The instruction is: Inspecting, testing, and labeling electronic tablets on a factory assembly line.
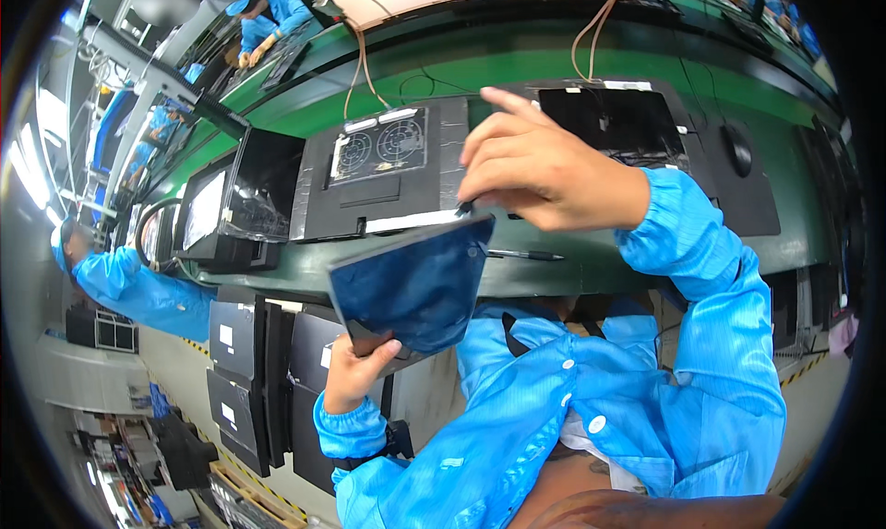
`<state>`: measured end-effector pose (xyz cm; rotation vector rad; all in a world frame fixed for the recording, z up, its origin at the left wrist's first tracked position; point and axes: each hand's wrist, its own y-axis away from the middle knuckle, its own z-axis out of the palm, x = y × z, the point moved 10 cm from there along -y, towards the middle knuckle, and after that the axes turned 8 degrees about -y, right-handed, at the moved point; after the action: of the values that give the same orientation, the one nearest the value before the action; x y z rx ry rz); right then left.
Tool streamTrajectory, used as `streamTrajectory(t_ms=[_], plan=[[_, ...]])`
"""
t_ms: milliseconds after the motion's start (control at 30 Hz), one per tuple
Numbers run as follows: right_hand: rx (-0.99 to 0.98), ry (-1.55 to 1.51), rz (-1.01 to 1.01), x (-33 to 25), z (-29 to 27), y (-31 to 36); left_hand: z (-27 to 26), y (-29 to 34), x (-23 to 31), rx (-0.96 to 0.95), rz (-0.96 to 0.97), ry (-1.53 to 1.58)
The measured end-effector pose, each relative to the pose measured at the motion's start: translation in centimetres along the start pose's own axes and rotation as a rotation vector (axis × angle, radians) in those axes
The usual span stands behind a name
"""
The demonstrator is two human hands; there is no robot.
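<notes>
My left hand (355,370) grips the lower left edge of a dark, glossy flat screen panel (411,294), thumb lying on its face. The panel is tilted, held up in front of my body at the table's near edge. My right hand (544,174) hovers over the panel's upper right corner, index finger stretched out and the other fingers curled in. Between its thumb and fingertips is a small dark thing (466,208), too small to name, close to or touching that corner. A black pen (526,255) lies on the table just right of the panel.
A black padded fixture (314,183) bearing a sheet with circle patterns stands behind the panel. Right of it lies another dark screen (591,123), then a mouse (736,150) on a mat. Wrapped screens (263,187) stand at left. Black panels (235,340) are stacked below the table. Co-workers (138,284) sit nearby.
</notes>
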<state>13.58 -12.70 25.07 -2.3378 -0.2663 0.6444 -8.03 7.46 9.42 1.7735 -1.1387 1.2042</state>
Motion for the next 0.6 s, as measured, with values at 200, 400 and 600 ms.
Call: streamTrajectory(t_ms=[200, 400, 600], plan=[[-0.11, -0.095, -0.058, -1.4, 1.7, -0.1, 2.1, 0.8, 0.3, -0.15, -0.053, -0.195], [-0.145, -0.084, -0.061, -1.7, 1.9, 0.0, 2.3, 0.8, 0.2, -0.123, -0.046, -0.095], [-0.217, -0.059, -0.077, -1.7, 2.8, -0.3, 2.0, 0.7, -0.9, -0.125, -0.092, -0.138]])
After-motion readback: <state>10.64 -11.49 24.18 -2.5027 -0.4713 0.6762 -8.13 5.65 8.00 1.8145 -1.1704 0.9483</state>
